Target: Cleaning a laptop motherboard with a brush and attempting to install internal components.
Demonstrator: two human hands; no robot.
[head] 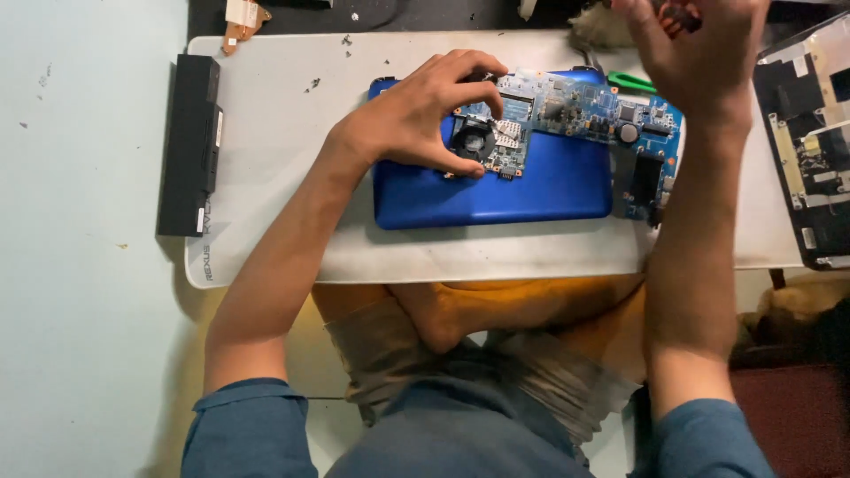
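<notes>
A blue circuit board (584, 111) lies across the top of a shut blue laptop lid (531, 190) on a white mat (274, 159). My left hand (421, 115) rests on the board's left end, with fingers and thumb pinched around the small black fan (472, 140). My right hand (695, 44) is raised at the far edge of the mat, fingers closed around a small dark and red object (680, 16) that is mostly hidden.
A long black battery pack (189, 142) lies along the mat's left edge. A green tool (631, 82) sits behind the board. An opened laptop chassis (810, 142) lies at the right. My crossed legs are under the mat's near edge.
</notes>
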